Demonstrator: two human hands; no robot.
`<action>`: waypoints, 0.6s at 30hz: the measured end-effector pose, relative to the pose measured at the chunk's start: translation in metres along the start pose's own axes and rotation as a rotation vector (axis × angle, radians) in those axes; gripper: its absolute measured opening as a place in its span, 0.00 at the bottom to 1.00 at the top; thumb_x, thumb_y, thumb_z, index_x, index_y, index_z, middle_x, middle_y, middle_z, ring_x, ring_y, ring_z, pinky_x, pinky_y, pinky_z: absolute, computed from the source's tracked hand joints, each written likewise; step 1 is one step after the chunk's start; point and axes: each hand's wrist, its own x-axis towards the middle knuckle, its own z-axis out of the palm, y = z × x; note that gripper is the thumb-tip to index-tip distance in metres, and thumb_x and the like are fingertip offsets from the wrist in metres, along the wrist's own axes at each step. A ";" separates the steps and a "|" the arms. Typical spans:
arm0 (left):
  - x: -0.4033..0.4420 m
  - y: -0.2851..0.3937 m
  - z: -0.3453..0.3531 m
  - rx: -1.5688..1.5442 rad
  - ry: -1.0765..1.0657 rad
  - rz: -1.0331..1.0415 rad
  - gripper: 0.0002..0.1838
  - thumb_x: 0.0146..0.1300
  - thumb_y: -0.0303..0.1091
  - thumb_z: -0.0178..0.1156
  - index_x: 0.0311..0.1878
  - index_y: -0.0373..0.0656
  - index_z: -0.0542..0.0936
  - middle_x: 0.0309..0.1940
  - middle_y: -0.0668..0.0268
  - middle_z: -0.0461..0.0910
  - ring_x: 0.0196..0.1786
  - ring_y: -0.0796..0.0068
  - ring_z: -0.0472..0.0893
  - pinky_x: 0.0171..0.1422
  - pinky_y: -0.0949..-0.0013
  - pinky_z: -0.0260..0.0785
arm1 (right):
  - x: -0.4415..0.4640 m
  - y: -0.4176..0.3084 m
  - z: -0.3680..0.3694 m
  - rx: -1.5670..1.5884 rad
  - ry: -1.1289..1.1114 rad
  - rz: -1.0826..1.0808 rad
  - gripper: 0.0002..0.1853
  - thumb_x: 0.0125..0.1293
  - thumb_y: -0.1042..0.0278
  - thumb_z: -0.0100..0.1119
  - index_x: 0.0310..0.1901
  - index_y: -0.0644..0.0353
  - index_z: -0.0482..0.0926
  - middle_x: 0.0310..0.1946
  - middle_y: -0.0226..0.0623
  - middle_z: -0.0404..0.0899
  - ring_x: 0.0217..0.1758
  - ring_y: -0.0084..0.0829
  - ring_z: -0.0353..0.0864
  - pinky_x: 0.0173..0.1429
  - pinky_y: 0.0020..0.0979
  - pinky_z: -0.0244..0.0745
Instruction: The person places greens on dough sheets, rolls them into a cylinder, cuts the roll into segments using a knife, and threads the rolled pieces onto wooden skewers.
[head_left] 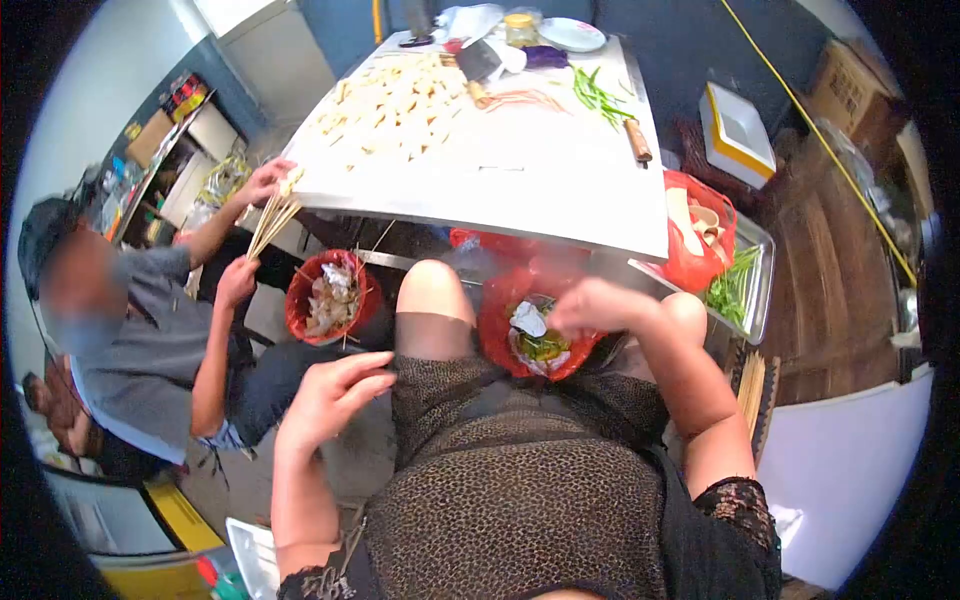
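Observation:
My left hand point(345, 395) is raised beside my left thigh, fingers loosely stretched and apart, nothing in it. My right hand point(592, 306) hangs over the edge of a red-lined bucket point(492, 320) between my knees. Motion smears its fingers, so whether it holds something does not show. Inside the bucket lie green and yellow scraps point(543, 346) and a crumpled whitish piece point(528, 319). In front of me, a white table point(480, 205) bears many small pale cut pieces point(390, 105), long green peppers point(598, 97), thin pinkish strips point(525, 98) and a cleaver point(478, 62).
At left, a seated person point(150, 330) holds a bundle of thin sticks point(272, 222) near a red bucket point(294, 300) of scraps. Right of the table are a red bag point(690, 265), a metal tray point(762, 290) with greens and a white foam box point(738, 135). A wooden-handled knife point(637, 142) lies at the table's right edge.

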 end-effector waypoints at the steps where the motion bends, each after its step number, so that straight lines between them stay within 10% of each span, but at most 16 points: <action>1: 0.023 0.005 0.005 0.023 -0.043 0.078 0.16 0.70 0.28 0.61 0.59 0.35 0.79 0.44 0.62 0.88 0.44 0.78 0.85 0.51 0.72 0.78 | 0.000 -0.015 -0.013 0.091 0.164 -0.099 0.12 0.72 0.64 0.56 0.45 0.61 0.86 0.35 0.32 0.87 0.32 0.19 0.82 0.39 0.27 0.78; 3: 0.064 0.027 0.014 0.125 -0.138 0.261 0.15 0.70 0.29 0.62 0.57 0.37 0.81 0.43 0.62 0.88 0.45 0.76 0.86 0.52 0.71 0.77 | 0.021 -0.030 -0.043 0.194 0.498 -0.098 0.12 0.70 0.61 0.60 0.46 0.60 0.86 0.27 0.34 0.85 0.29 0.25 0.81 0.39 0.32 0.79; 7: 0.128 0.053 0.040 0.170 -0.257 0.502 0.13 0.68 0.29 0.64 0.55 0.42 0.83 0.42 0.61 0.88 0.45 0.73 0.87 0.52 0.70 0.78 | 0.089 -0.012 -0.116 -0.176 1.071 -0.316 0.15 0.72 0.62 0.57 0.50 0.63 0.84 0.43 0.46 0.85 0.44 0.39 0.84 0.52 0.37 0.78; 18: 0.234 0.076 0.063 -0.140 -0.375 0.548 0.13 0.68 0.28 0.64 0.55 0.38 0.83 0.43 0.62 0.88 0.46 0.75 0.87 0.54 0.71 0.77 | 0.110 0.010 -0.148 -0.479 0.821 -0.189 0.11 0.62 0.62 0.64 0.40 0.61 0.86 0.42 0.43 0.84 0.49 0.45 0.80 0.56 0.42 0.75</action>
